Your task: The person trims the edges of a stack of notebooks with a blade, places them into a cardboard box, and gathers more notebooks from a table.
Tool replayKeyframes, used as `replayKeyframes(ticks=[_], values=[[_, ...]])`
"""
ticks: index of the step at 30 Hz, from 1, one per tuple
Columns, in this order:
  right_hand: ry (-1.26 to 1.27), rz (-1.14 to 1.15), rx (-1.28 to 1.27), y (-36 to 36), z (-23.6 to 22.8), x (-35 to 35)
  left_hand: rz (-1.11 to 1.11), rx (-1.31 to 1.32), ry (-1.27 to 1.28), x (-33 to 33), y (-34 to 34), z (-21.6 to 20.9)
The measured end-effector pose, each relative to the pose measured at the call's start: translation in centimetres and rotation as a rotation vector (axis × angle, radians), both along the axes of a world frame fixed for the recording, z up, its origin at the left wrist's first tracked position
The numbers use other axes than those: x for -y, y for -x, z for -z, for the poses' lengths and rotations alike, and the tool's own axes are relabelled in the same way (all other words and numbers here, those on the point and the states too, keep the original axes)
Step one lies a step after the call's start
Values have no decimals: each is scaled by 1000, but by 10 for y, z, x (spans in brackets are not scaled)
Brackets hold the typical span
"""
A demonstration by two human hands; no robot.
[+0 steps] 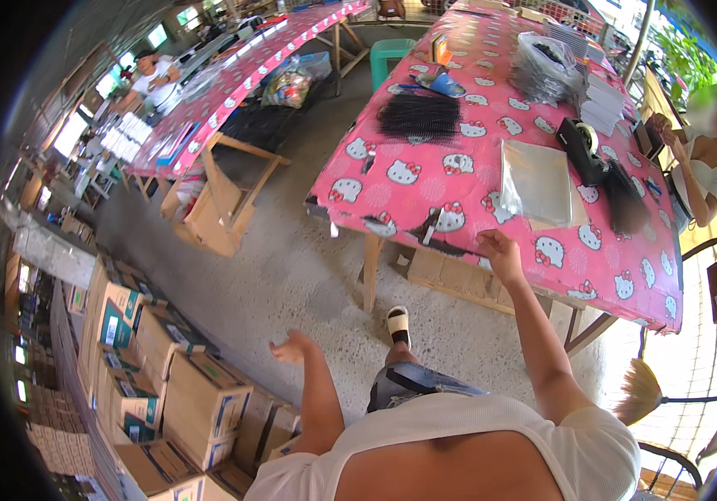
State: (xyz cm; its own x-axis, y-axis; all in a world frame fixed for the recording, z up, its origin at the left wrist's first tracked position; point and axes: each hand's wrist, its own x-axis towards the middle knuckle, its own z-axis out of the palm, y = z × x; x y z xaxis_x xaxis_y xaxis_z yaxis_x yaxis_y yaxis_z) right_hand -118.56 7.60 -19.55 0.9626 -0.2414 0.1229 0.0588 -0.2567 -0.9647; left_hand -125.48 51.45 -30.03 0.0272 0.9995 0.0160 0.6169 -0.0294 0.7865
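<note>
My left hand [291, 346] hangs over the concrete floor on the left side of my body, open and holding nothing, its fingers loosely spread. Over the near edge of the table with the pink cartoon-cat cover [479, 192] is my right hand [502, 253]. Its fingers are loosely bent and apart, and no object shows in them. Closest beyond it lies a stack of clear plastic sleeves [535, 179] on a brown sheet. A black tape dispenser [584, 152] with a tape roll stands to the right of the sleeves. Farther back lies a bundle of thin black strips [419, 117].
Stacked cardboard boxes [200, 401] rise at lower left. Another pink-covered table [245, 79] runs along the left, with a wooden leg frame. A green stool [389, 58] stands between the tables. One person [705, 167] is at the right, another [158, 83] far left. A broom [642, 392] leans at right.
</note>
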Motion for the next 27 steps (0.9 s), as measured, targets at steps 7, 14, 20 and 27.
replayKeyframes(ticks=[7, 14, 20, 27], values=[[103, 243, -27, -105, 11, -9, 746, 636, -364, 69, -285, -115], [382, 453, -35, -131, 11, -50, 1391, 370, -174, 190, -553, -135], [253, 562, -129, -135, -3, -53, 1500, -176, -438, 264, -692, -136], [347, 598, -166, -140, -7, -52, 1774, -431, -562, 292, -721, -120]])
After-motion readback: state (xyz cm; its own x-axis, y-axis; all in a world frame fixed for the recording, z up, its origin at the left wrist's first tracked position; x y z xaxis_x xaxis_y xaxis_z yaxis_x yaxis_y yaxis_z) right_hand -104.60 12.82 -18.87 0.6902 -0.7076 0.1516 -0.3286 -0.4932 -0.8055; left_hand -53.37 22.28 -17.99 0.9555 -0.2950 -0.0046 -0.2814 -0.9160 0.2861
